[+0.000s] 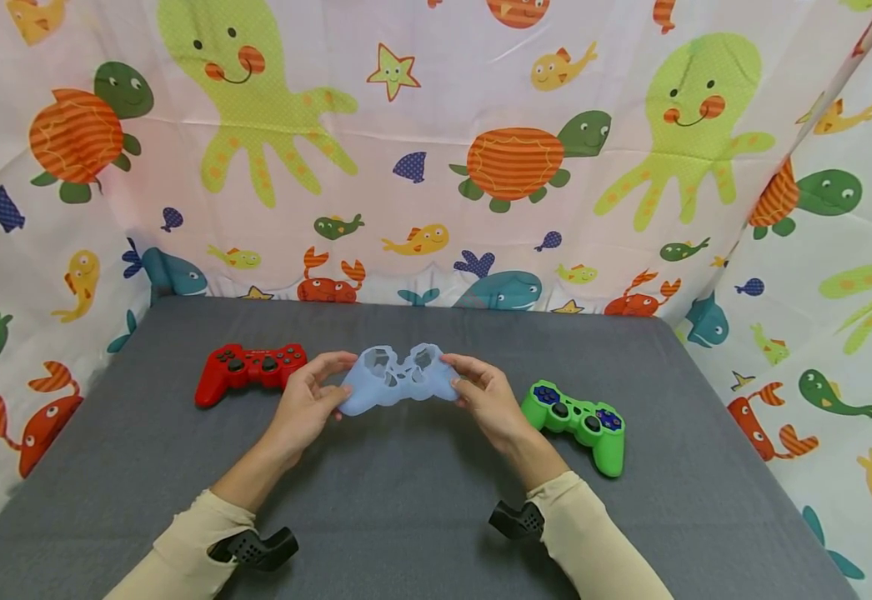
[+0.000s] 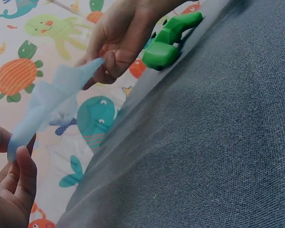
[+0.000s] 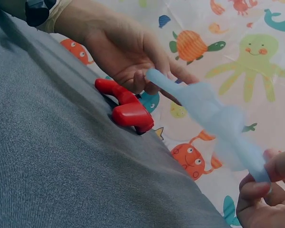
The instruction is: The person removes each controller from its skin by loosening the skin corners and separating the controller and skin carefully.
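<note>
A pale blue, translucent game controller silicone cover, with cut-out openings, is held up above the grey table between both hands. My left hand pinches its left grip end between thumb and fingers. At the other end, my right hand pinches the right grip in the same way. Seen edge-on in the left wrist view, the cover looks thin and soft. A red game controller lies on the table just beyond the left hand. To the right of the right hand lies a green game controller.
The grey cloth-covered table spreads beneath both arms. Behind it and along the sides hangs a white curtain printed with sea animals. A black wrist device sits on the left sleeve, another on the right.
</note>
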Available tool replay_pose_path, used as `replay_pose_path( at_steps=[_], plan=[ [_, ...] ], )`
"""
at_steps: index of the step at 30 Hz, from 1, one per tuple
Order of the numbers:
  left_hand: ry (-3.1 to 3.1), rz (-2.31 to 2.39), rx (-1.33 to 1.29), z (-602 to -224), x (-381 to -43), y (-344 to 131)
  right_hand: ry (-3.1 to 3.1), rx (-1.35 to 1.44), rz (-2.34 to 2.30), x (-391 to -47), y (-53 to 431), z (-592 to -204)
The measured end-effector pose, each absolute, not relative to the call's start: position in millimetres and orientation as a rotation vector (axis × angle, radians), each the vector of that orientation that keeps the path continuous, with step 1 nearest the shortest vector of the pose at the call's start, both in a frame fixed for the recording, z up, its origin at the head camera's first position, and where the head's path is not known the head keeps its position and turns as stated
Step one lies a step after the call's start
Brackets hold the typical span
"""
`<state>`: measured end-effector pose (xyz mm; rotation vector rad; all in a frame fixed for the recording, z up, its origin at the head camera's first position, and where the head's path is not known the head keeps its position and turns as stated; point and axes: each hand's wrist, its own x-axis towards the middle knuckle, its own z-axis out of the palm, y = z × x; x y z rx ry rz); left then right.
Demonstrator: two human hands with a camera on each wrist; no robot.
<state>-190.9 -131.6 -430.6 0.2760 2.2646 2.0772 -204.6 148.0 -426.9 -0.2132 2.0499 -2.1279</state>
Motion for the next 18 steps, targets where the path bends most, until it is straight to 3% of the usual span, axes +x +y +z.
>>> replay_pose_path(
  at_steps=[12,18],
  plan=[
    [2.127,2.071,0.407,-426.2,-195.2,-136.0,2.003,-0.429,-2.071,-208.7,154.6,-421.5],
    [1.907,1.878,0.392,-429.7,-193.2,-140.0,2.196,-0.697,-1.934,-203.4,155.4,-419.5]
  ],
)
